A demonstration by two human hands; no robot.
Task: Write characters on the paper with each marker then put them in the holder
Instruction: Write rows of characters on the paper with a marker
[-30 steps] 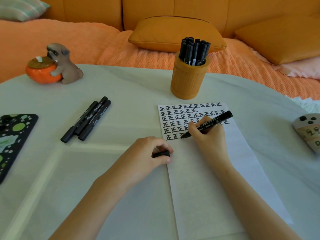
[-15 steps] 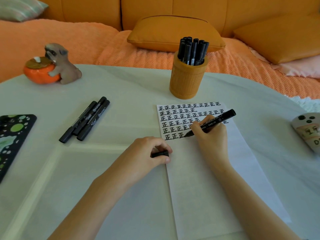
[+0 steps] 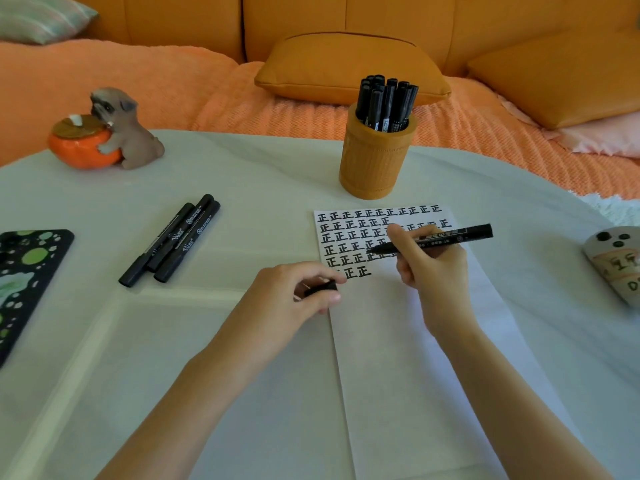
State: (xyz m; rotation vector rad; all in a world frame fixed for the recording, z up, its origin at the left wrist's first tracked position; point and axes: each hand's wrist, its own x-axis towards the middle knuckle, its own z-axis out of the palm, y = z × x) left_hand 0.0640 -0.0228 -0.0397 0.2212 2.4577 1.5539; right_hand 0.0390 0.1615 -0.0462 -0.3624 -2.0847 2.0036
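Upright, the holder [image 3: 375, 164] carries capped markers [image 3: 386, 102]; right hand [image 3: 433, 265] grips uncapped marker [image 3: 450, 235], left hand [image 3: 294, 299] pinches cap [image 3: 320, 289].

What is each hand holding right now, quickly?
Left hand: curled, holds the black cap.
Right hand: grips the uncapped marker over the paper.

Home living rm: orange sofa [image 3: 180, 26] w/ cushions [image 3: 349, 67] (dog figurine [image 3: 126, 129] on table [image 3: 242, 168]).

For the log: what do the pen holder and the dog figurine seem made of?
Pen holder: probably bamboo or wood, matte tan, fine vertical ribbing on its wall; moulded plastic is possible. Dog figurine: likely painted resin or ceramic, matte grey-brown body, leaning on a glossy orange fruit that shows highlights.
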